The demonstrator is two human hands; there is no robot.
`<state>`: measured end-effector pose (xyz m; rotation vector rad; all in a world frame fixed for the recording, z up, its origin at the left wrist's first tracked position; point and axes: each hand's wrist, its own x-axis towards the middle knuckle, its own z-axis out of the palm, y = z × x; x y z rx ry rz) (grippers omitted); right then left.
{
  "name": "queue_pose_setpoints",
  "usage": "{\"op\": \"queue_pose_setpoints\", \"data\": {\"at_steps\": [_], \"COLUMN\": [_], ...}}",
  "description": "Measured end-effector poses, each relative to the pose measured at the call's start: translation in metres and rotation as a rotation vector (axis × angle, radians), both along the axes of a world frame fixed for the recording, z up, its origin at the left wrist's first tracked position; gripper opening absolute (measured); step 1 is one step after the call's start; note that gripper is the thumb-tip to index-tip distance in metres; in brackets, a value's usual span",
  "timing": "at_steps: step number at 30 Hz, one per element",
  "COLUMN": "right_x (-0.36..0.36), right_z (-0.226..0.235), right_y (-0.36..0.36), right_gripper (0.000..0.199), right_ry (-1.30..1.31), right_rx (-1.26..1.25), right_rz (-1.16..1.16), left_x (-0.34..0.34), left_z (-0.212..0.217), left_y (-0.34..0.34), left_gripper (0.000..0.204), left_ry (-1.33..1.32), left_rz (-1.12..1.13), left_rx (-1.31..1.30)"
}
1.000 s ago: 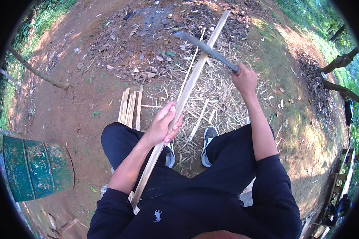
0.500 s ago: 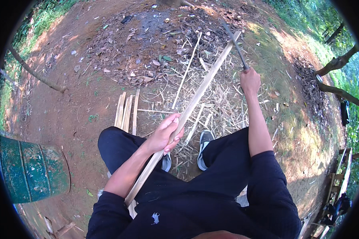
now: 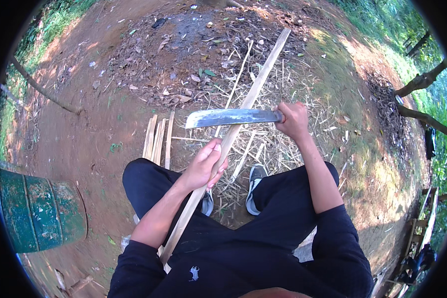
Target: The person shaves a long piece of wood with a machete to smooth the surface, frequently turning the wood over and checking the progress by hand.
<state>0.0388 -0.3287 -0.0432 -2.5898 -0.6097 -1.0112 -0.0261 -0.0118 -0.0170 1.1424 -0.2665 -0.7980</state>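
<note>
A long, pale wooden strip (image 3: 258,85) slants from beside my left hip up and away to the right. My left hand (image 3: 203,166) is wrapped round its middle, above my left thigh. In my right hand (image 3: 294,120) is the handle of a machete (image 3: 228,117). Its broad grey blade points left and crosses over the strip a little beyond my left hand. Whether the edge touches the wood I cannot tell.
Thin shavings (image 3: 278,144) litter the ground between and beyond my shoes (image 3: 256,186). Several cut strips (image 3: 156,139) lie past my left knee. A green metal drum (image 3: 42,211) is at the left. Bare branches (image 3: 422,79) stick in from the right.
The machete has come back from the strip's far end toward me, its blade swinging from pointing away to pointing left. The strip has tilted slightly; my left hand keeps its grip.
</note>
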Motion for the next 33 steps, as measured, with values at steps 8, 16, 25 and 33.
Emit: {"op": "queue_pose_setpoints", "data": {"at_steps": [8,16,25,33], "right_x": [-0.026,-0.029,-0.030,-0.024], "right_z": [-0.002,0.001,-0.001,0.002], "right_y": [0.064,0.077,0.078,0.065], "right_gripper": [0.013,0.014,0.015,0.013], "right_ry": [0.195,0.190,0.231,0.391], "right_rx": [0.107,0.054,0.031,0.311], "right_rz": [0.131,0.102,0.120,-0.181], "left_x": [0.000,-0.001,0.002,0.013], "left_z": [0.004,-0.003,-0.005,-0.002], "left_y": [-0.011,-0.009,-0.005,0.000], "left_gripper": [0.025,0.032,0.026,0.035], "left_ry": [-0.219,-0.132,-0.119,0.029], "left_rz": [0.069,0.162,0.171,0.185], "left_rx": [0.212,0.165,0.206,-0.118]}}
